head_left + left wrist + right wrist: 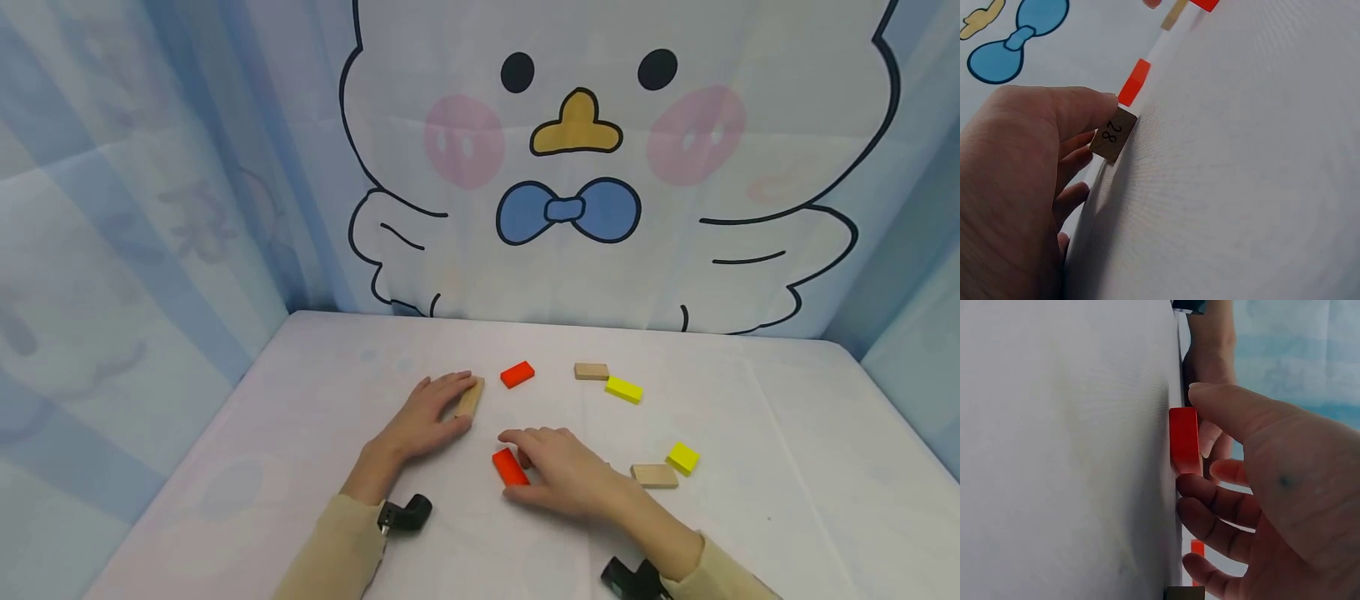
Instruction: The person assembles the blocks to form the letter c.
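In the head view my left hand (431, 417) holds a plain wooden block (471, 397) between thumb and fingers, on the left side of the table. The left wrist view shows "28" printed on the end of this wooden block (1113, 134), with the thumb at its upper edge. My right hand (562, 471) is around a red block (511, 467) closer to the front. In the right wrist view the thumb is at one end of this red block (1184, 439) and curled fingers are at the other; contact at the thumb is hard to tell.
Farther back lie another red block (517, 374), a plain block (592, 372) and a yellow block (624, 390). Right of my right wrist lie a plain block (654, 476) and a yellow block (682, 458). A printed curtain (570, 275) hangs behind the white-covered table (787, 467).
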A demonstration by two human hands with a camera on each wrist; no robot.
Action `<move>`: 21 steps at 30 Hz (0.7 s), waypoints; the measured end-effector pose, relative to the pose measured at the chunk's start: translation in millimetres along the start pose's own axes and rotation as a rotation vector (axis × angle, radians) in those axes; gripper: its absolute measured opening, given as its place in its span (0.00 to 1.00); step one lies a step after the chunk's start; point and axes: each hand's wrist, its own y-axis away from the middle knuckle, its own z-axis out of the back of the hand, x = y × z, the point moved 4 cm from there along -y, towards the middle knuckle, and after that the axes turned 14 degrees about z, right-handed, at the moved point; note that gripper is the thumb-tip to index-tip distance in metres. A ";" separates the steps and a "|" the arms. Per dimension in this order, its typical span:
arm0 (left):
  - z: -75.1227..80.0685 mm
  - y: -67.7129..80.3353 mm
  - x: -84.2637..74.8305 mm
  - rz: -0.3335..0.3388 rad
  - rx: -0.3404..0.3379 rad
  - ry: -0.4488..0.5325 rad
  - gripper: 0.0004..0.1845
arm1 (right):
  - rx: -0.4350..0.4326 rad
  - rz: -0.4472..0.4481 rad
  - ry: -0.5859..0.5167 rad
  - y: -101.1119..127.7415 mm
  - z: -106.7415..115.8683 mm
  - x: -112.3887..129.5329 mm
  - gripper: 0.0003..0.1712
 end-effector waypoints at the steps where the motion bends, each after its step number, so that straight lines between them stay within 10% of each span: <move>1: 0.2 0.0 -0.2 0.000 0.001 -0.001 0.33 | 0.010 0.000 0.005 -0.4 -0.3 0.2 0.33; 21: 0.3 -0.4 -0.7 -0.009 -0.003 0.001 0.33 | 0.043 -0.015 -0.064 -0.2 6.6 -6.9 0.24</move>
